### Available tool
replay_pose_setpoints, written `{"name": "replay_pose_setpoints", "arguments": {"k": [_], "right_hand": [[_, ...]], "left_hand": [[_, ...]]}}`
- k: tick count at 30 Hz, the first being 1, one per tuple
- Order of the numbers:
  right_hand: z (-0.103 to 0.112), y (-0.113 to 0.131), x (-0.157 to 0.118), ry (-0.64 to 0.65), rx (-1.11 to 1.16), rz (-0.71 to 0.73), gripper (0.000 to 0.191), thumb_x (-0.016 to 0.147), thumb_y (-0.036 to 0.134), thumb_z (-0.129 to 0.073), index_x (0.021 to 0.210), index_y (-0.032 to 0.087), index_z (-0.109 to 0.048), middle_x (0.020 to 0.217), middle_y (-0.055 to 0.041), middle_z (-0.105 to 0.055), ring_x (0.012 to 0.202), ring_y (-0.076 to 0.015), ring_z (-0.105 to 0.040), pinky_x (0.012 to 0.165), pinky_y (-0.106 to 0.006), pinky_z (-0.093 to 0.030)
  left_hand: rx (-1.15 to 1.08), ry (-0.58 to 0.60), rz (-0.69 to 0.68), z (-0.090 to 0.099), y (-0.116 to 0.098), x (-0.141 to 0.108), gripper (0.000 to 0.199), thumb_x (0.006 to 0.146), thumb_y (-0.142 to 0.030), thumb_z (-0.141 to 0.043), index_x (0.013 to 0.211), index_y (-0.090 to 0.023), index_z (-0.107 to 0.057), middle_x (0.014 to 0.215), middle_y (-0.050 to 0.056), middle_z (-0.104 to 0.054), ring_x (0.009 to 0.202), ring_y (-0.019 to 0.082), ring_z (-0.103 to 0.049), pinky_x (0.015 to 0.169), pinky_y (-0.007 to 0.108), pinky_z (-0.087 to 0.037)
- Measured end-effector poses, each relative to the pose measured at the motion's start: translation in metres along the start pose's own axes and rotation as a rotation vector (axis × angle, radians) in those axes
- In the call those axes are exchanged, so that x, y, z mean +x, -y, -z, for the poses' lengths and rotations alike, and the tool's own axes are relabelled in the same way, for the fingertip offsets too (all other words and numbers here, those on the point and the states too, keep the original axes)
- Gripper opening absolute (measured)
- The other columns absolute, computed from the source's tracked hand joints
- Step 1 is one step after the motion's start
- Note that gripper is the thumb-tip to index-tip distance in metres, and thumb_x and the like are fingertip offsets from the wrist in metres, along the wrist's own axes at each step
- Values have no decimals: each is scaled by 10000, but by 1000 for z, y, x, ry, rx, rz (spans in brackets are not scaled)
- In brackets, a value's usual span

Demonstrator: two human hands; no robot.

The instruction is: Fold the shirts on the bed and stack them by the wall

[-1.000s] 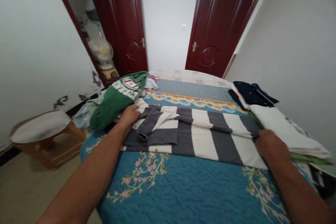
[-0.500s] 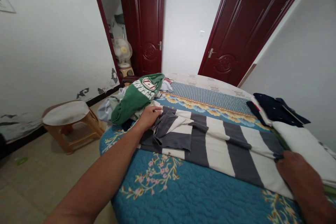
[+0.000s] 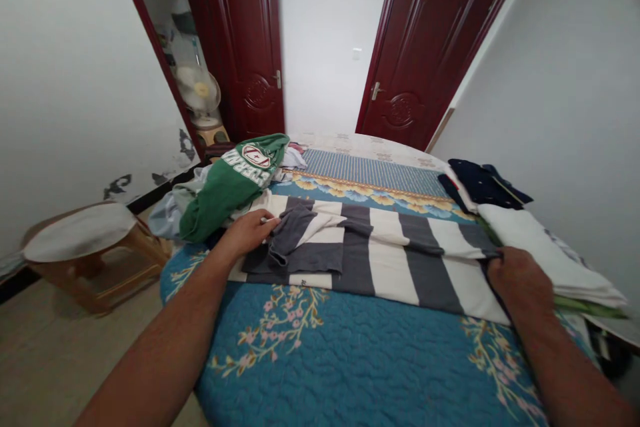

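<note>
A grey-and-white striped T-shirt (image 3: 385, 253) lies lengthwise across the teal quilted cover (image 3: 370, 353), folded into a long strip with a short sleeve turned over on its left part. My left hand (image 3: 253, 230) is closed on the shirt's left end, thumb and fingers pinching the cloth near the sleeve. At the other end, my right hand (image 3: 523, 280) grips the shirt's edge in a closed fist, and its fingertips are partly hidden. Between the hands the fabric has some creases along its upper edge.
A heap of clothes with a green printed shirt (image 3: 235, 180) on top lies at the left. Folded white cloth (image 3: 545, 250) and dark navy clothes (image 3: 487, 183) are stacked at the right. A stool (image 3: 85, 233) stands left of the bed. Two red doors are behind.
The view has turned rightward, so the scene sits further left. Both hands keep hold of the shirt's ends, and the shirt lies much the same.
</note>
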State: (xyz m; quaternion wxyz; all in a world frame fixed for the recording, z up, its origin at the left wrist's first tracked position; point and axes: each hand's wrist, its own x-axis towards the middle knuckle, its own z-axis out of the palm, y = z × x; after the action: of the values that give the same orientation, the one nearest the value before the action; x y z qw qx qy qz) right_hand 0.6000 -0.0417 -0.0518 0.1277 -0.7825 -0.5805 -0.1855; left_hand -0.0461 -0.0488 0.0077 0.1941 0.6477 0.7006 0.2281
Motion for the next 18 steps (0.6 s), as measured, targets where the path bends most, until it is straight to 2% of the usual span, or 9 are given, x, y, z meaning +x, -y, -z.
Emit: {"name": "replay_pose_setpoints", "arguments": {"k": [3,5,7,9,11,14,16,18], "right_hand": [[6,3,-1,-11,10,-22,433,1042,278,-382,1262,140,-729,1170,-253,-711,1055,-357,-715,818,-444,-499],[7,4,-1,48,10,-17,422,1038,261,-393,1244,139,-741,1174,-261,-708,1032,-353,-719,806,-442,-492],[7,4,-1,98,17,-17,408,1026,256,-412,1220,155,-756,1182,-258,-707,1021,-351,-725,791,-438,-492],[4,1,0,123,27,-28,410,1022,261,-407,1205,166,-761,1182,-250,-712,1015,-358,-731,786,-441,-495],[1,-2,1,132,40,-43,425,1025,278,-385,1198,172,-760,1173,-249,-719,1005,-373,-735,786,-459,-497],[-3,-5,4,108,61,-54,407,1002,288,-411,1165,207,-775,1158,-256,-724,992,-381,-738,782,-481,-496],[-5,-6,5,117,66,-48,377,966,277,-442,1096,239,-793,1116,-249,-727,948,-378,-740,759,-488,-494],[-5,-6,4,157,61,-38,348,929,270,-457,992,258,-800,1071,-238,-720,890,-375,-737,731,-492,-491]], "left_hand": [[-105,29,-33,1,-5,-11,798,876,-692,-650,1473,-162,-633,894,48,-771,800,250,-713,711,312,-495],[-60,21,-78,2,-9,-19,880,842,-670,-702,1575,-204,-559,862,19,-741,779,242,-690,695,307,-476],[9,38,-117,2,-13,-24,772,825,-603,-732,1513,-265,-643,807,2,-702,760,235,-666,686,305,-456],[-34,101,-124,3,-13,-25,598,817,-545,-732,1354,-282,-761,769,4,-673,737,222,-643,665,299,-449],[-273,154,-51,6,-12,-24,555,832,-540,-703,1304,-257,-774,788,16,-680,690,197,-620,619,290,-458],[-692,176,113,12,-12,-26,650,842,-566,-682,1387,-212,-692,836,31,-711,547,140,-544,523,280,-456],[-729,286,156,15,-14,-31,648,824,-583,-718,1349,-203,-702,791,23,-712,477,117,-504,481,270,-444],[-604,454,140,15,-19,-38,609,809,-620,-749,1252,-203,-747,703,3,-694,444,115,-500,452,252,-415]]}}
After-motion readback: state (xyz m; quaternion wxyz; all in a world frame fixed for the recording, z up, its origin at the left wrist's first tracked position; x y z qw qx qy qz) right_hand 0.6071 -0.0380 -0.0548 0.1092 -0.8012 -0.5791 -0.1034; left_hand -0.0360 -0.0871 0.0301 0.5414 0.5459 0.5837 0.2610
